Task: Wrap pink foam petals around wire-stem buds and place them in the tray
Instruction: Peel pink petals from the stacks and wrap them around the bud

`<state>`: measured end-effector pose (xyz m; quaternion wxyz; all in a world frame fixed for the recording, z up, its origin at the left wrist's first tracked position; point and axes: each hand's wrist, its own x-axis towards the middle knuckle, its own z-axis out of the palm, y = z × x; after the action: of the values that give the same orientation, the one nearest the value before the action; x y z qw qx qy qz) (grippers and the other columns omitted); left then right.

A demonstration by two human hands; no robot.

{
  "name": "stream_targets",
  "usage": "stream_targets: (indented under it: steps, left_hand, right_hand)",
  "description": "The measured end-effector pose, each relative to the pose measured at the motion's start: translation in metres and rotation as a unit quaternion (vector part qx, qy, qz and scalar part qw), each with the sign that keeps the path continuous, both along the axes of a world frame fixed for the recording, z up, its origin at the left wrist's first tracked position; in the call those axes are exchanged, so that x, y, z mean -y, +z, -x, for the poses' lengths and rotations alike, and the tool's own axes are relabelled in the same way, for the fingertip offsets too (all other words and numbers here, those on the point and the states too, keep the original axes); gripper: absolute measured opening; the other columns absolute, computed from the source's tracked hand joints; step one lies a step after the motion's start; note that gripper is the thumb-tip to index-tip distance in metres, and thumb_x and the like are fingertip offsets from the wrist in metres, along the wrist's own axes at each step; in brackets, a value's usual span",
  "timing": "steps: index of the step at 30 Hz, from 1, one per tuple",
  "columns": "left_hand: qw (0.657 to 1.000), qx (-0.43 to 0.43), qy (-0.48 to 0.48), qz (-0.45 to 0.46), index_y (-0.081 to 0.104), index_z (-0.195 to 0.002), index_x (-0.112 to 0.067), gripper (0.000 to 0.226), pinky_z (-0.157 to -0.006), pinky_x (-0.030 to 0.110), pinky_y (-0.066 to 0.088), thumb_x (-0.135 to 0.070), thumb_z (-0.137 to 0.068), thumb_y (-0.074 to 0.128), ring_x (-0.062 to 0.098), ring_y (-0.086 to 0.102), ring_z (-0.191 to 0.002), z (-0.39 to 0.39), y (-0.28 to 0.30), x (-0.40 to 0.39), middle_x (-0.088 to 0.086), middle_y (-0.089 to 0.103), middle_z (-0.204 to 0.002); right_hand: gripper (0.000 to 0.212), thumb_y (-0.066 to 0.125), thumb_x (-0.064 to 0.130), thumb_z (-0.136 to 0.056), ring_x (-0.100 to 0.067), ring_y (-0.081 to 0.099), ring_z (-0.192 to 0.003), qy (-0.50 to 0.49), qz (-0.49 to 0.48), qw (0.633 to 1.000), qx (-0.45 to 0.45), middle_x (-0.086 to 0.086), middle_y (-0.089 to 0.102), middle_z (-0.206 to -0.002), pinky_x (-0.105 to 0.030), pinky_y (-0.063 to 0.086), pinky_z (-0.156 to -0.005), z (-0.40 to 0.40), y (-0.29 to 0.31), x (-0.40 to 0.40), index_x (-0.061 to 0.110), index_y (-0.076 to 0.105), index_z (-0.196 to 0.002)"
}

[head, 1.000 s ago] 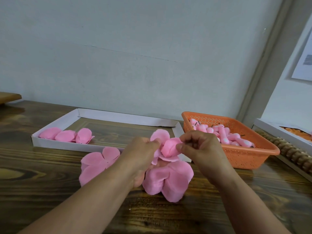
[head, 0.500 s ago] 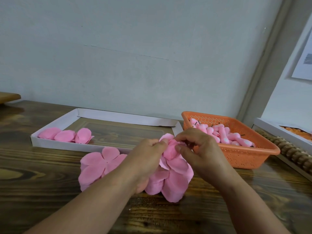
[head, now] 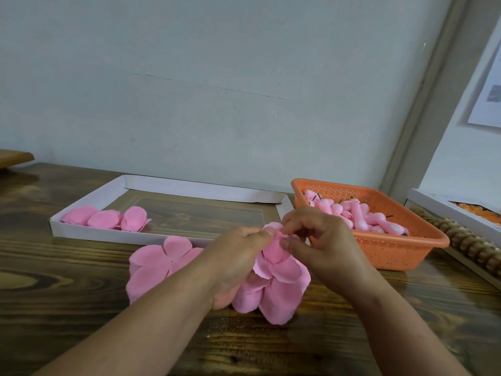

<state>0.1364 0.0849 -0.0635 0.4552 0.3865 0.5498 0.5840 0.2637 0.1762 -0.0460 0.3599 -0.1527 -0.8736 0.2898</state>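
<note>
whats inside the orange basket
The orange basket holds a pile of pink buds, a few with dark wire stems showing. The right hand covers its near-left part.

A craft workbench: wooden table (head: 67,308), petal tray (head: 189,189), bud basket (head: 401,256).

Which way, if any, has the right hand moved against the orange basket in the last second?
Yes. The right hand has dropped slightly lower against the orange basket, pinching the pink petals.
</note>
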Motion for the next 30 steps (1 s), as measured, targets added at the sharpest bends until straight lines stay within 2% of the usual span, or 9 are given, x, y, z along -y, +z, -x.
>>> stream_targets:
  steps: [4,7,11,14,16,18,21,25,30]
  left_hand:
    - [0.998,0.058,-0.014,0.005,0.069,-0.106,-0.008,0.039,-0.084,0.039,0.057,-0.037,-0.099,0.044,0.027,0.068,-0.1,-0.001,0.003,0.002,0.016,0.072,-0.105]
    - [0.99,0.139,-0.028,0.021,0.063,-0.115,-0.001,0.049,-0.091,0.044,0.053,-0.042,-0.097,0.044,0.033,0.065,-0.107,0.0,0.004,0.0,0.022,0.069,-0.11]
    - [0.975,0.219,-0.044,-0.02,0.06,-0.12,0.005,0.056,-0.097,0.042,0.05,-0.035,-0.082,0.062,0.032,0.061,-0.114,0.001,0.004,-0.002,0.025,0.064,-0.119]
    - [0.986,0.161,-0.025,-0.036,0.061,-0.115,0.009,0.037,-0.09,0.035,0.055,-0.003,-0.081,0.067,0.029,0.067,-0.105,-0.004,0.0,-0.002,0.025,0.066,-0.114]
    - [0.995,0.1,0.012,-0.006,0.062,-0.112,0.004,0.029,-0.092,0.038,0.054,0.004,-0.083,0.064,0.026,0.069,-0.1,-0.007,-0.004,-0.003,0.02,0.07,-0.107]
    - [0.994,0.097,0.05,0.008,0.06,-0.114,0.002,0.022,-0.094,0.043,0.053,-0.004,-0.094,0.054,0.025,0.071,-0.093,-0.008,-0.005,-0.005,0.016,0.073,-0.099]
    - [0.987,0.145,0.072,0.022,0.057,-0.109,0.007,0.023,-0.081,0.041,0.058,-0.005,-0.097,0.041,0.029,0.073,-0.085,-0.003,-0.003,-0.006,0.02,0.073,-0.092]
    - [0.985,0.144,0.087,0.039,0.056,-0.091,0.006,0.015,-0.065,0.039,0.061,0.005,-0.088,0.041,0.033,0.073,-0.076,0.0,0.001,-0.004,0.024,0.072,-0.085]
    - [0.993,0.056,0.096,0.045,0.062,-0.101,-0.003,0.028,-0.078,0.042,0.059,-0.021,-0.101,0.041,0.028,0.073,-0.077,-0.007,-0.004,-0.005,0.017,0.074,-0.081]
  right_hand:
    - [0.032,0.067,-0.005,-0.078,-0.012,0.058,-0.072,-0.014,0.091,0.996,-0.008,-0.002,0.064,-0.081,-0.021,0.051,-0.067,0.001,0.001,0.0,0.023,0.064,-0.092]
    - [0.021,0.066,-0.007,-0.079,0.002,0.053,-0.057,-0.021,0.121,0.992,-0.003,0.009,0.061,-0.063,-0.012,0.045,-0.055,0.001,0.001,-0.002,0.014,0.068,-0.081]
    - [0.027,0.066,-0.008,-0.078,0.001,0.048,-0.049,-0.068,0.147,0.985,-0.06,0.01,0.057,-0.051,-0.012,0.042,-0.049,0.004,-0.002,-0.006,0.017,0.067,-0.07]
    - [0.029,0.066,-0.007,-0.078,-0.003,0.048,-0.05,-0.096,0.144,0.981,-0.091,0.005,0.058,-0.054,-0.014,0.042,-0.049,0.008,-0.005,-0.008,0.02,0.066,-0.068]
    - [0.03,0.067,-0.006,-0.078,0.0,0.046,-0.047,-0.101,0.145,0.98,-0.094,0.008,0.056,-0.049,-0.012,0.041,-0.047,0.009,-0.007,-0.01,0.021,0.065,-0.068]
    - [0.032,0.066,-0.007,-0.078,0.0,0.042,-0.045,-0.101,0.138,0.981,-0.088,0.011,0.051,-0.045,-0.011,0.037,-0.046,0.009,-0.008,-0.011,0.023,0.065,-0.067]
    - [0.032,0.064,-0.007,-0.079,0.0,0.04,-0.046,-0.095,0.123,0.986,-0.063,0.013,0.048,-0.048,-0.01,0.034,-0.046,0.009,-0.009,-0.011,0.022,0.064,-0.068]
    - [0.024,0.06,-0.007,-0.082,-0.001,0.047,-0.057,-0.066,0.036,0.997,-0.007,0.003,0.058,-0.072,-0.011,0.038,-0.054,0.006,-0.005,-0.005,0.016,0.065,-0.077]
    - [0.014,0.059,-0.008,-0.079,0.003,0.048,-0.069,-0.012,-0.127,0.991,0.048,0.009,0.055,-0.07,-0.01,0.036,-0.063,0.008,-0.003,0.008,0.005,0.065,-0.077]
